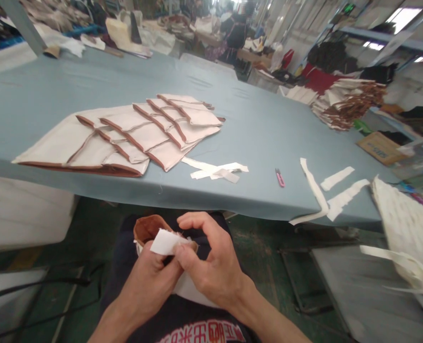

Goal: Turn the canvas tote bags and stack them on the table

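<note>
Over my lap, my left hand and my right hand meet at a small cream fabric piece with a brown lining. A short white fabric strip sticks up at its edge. My right thumb presses on this strip, and the right index finger arches above it. My left fingers are wrapped around the fabric piece from the left, their tips mostly hidden. On the table ahead lie overlapping cream fabric pieces with brown edges.
Loose white strips lie near the front edge of the blue-grey table. Pink thread snips rest right of them, then more strips. At the far right are a fabric stack and a cardboard box. A person is in the background.
</note>
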`<control>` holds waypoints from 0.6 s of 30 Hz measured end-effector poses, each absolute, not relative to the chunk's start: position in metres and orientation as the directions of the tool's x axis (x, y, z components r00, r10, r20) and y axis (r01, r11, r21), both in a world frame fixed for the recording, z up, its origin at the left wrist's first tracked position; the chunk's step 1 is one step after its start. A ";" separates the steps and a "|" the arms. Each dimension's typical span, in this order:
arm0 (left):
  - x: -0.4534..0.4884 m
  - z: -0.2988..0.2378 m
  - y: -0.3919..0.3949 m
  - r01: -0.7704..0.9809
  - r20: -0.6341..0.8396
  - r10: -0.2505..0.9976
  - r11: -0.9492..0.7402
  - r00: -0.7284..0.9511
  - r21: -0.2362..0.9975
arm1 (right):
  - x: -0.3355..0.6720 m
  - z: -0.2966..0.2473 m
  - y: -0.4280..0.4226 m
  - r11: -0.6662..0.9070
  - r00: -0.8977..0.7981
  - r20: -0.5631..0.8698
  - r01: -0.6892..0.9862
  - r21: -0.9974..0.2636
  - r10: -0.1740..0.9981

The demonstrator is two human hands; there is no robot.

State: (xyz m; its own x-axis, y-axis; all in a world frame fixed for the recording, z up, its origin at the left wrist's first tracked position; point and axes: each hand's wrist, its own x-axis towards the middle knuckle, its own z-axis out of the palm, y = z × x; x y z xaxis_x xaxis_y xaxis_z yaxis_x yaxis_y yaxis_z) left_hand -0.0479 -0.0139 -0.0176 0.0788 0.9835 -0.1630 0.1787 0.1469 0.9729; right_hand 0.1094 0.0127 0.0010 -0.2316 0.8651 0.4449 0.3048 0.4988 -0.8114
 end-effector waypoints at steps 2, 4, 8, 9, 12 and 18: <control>-0.049 -0.020 -0.013 0.191 -0.144 0.987 0.130 0.064 0.973 | 0.108 0.004 0.010 0.617 -0.239 0.571 0.372 -0.693 0.785; -0.049 -0.021 -0.011 0.208 -0.121 0.991 0.109 0.048 0.972 | 0.104 0.007 0.008 0.681 -0.291 0.623 0.434 -0.590 0.726; -0.048 -0.022 -0.006 0.240 -0.105 0.990 0.081 0.089 0.967 | 0.099 0.005 0.007 0.623 -0.334 0.537 0.546 -0.560 0.775; -0.048 -0.021 -0.004 0.242 -0.109 0.988 0.080 0.109 0.967 | 0.100 0.004 0.007 0.607 -0.335 0.515 0.555 -0.569 0.789; -0.051 -0.019 -0.003 0.240 -0.127 0.975 0.081 0.185 0.967 | 0.104 0.002 0.009 0.593 -0.361 0.472 0.539 -0.598 0.804; -0.060 -0.017 -0.001 0.279 -0.163 0.946 0.082 0.280 0.957 | 0.115 0.003 0.010 0.647 -0.453 0.464 0.475 -0.597 0.761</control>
